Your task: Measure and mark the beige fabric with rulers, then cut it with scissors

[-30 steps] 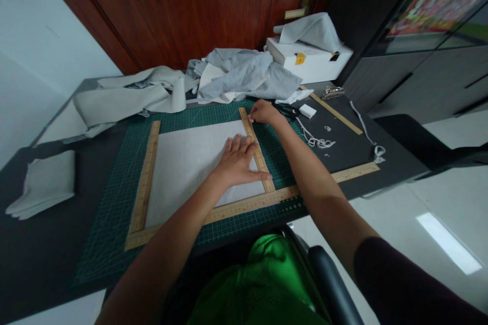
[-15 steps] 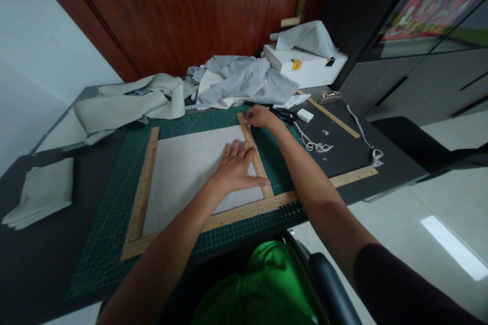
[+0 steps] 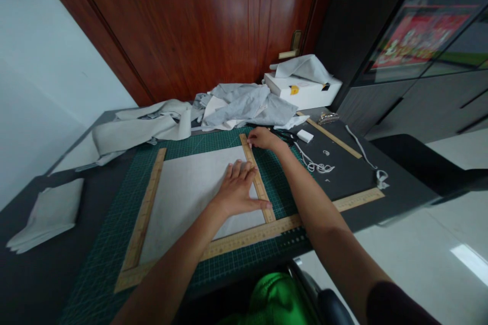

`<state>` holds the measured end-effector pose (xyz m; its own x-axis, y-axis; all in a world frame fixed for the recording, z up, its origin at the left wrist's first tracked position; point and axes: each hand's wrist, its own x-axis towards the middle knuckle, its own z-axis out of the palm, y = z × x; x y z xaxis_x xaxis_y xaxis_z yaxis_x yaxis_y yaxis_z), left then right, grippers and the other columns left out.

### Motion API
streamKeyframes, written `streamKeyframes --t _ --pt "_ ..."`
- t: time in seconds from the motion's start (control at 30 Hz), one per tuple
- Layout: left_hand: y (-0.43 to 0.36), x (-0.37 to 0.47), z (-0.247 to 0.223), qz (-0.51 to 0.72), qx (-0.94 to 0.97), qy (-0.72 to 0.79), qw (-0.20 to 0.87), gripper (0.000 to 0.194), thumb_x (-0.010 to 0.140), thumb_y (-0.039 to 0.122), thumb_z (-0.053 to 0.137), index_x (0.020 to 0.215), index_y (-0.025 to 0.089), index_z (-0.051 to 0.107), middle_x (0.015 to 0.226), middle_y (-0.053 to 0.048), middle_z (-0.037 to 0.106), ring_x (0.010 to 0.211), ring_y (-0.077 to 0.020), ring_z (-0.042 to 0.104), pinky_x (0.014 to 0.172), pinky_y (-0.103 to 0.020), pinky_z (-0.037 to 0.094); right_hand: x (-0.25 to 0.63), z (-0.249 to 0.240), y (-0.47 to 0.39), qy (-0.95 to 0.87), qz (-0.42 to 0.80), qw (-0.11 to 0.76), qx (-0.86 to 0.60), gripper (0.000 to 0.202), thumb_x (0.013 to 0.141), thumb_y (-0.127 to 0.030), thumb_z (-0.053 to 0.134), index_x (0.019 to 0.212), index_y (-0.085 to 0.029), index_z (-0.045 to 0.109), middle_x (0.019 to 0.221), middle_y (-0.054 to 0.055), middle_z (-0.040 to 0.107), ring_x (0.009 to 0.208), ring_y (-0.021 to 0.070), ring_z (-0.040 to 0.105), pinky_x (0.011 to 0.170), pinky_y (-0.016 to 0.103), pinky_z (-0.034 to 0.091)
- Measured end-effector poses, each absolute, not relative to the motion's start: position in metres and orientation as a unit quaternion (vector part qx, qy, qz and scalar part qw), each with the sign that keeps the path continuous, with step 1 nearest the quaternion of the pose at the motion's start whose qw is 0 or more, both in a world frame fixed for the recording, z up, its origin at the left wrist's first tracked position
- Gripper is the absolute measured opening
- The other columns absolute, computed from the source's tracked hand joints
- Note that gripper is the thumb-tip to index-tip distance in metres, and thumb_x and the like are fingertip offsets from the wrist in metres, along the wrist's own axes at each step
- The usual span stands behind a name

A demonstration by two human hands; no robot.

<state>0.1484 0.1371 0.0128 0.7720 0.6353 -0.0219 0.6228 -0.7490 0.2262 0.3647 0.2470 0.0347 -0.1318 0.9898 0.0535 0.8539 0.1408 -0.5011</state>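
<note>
My left hand is open, fingers spread over a pale cloth piece and a short wooden ruler along its right edge. The thumb presses near the ruler's near end. At that ruler's far end my right hand is closed in a pinch beside the wood; what sits between the fingertips is too small to make out. A long wooden ruler lies along the cloth's near edge, partly covered by my forearms. Another wooden ruler borders its left side. All rest on a green cutting mat.
Behind the mat lie grey fabric pieces and a white box. Folded cloth is on the left. To the right are white cord, a small white block, another wooden ruler and a dark chair.
The view has tilted up, so everything sits lower in the picture. Both hands keep nearly the same places on and beside the short ruler.
</note>
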Motion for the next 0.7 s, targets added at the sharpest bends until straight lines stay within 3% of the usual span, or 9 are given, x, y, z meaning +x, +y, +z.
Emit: streamKeyframes --t 0.1,0.23,0.7 --pt "0.137 0.148 0.013 0.023 0.933 0.34 0.111 0.118 0.074 0.095 0.057 0.16 0.016 0.039 0.171 -0.017 0.031 0.161 -0.0461 0.012 0.13 -0.063 0.007 0.366 0.033 0.248 -0.732 0.168 0.184 -0.634 0.021 0.1 -0.037 0.069 0.1 -0.016 0.073 0.103 0.004 0.076 0.092 0.0194 0.072 0.087 0.04 0.059" --pt "0.137 0.149 0.014 0.018 0.934 0.339 0.112 0.119 0.074 0.095 0.058 0.16 0.015 0.038 0.171 -0.018 0.03 0.161 -0.0457 0.012 0.13 -0.062 0.006 0.368 0.031 0.249 -0.734 0.166 0.175 -0.635 0.025 0.101 -0.038 0.068 0.114 -0.017 0.071 0.116 0.006 0.073 0.1 0.022 0.071 0.089 0.043 0.061" --pt "0.136 0.147 0.01 0.033 0.935 0.337 0.109 0.117 0.075 0.096 0.056 0.16 0.017 0.04 0.171 -0.018 0.031 0.161 -0.046 0.014 0.13 -0.064 0.007 0.364 0.023 0.254 -0.744 0.143 0.174 -0.629 0.025 0.101 -0.037 0.068 0.113 -0.016 0.071 0.112 0.006 0.074 0.098 0.0213 0.072 0.088 0.043 0.061"
